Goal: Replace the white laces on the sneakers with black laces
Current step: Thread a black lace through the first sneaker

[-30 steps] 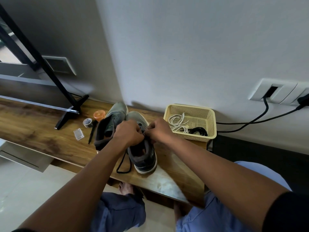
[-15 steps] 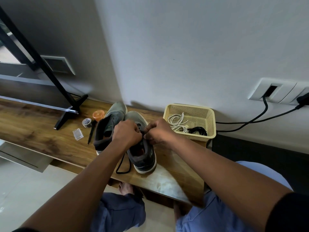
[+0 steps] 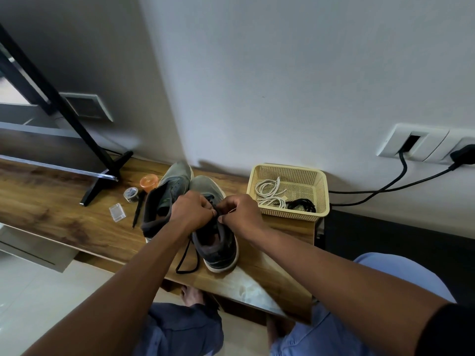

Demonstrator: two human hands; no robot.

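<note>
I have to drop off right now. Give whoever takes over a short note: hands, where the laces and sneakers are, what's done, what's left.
Left hand and right hand: both pinch the black lace over the right sneaker; its loose end loops down toward the table edge.
Left sneaker: beside it, tongue open, no lace visible.
Basket: holds white laces and a spare black lace.
Done: white laces are out of both sneakers.
Left: finish lacing the right sneaker, then lace the left with the spare.
</note>
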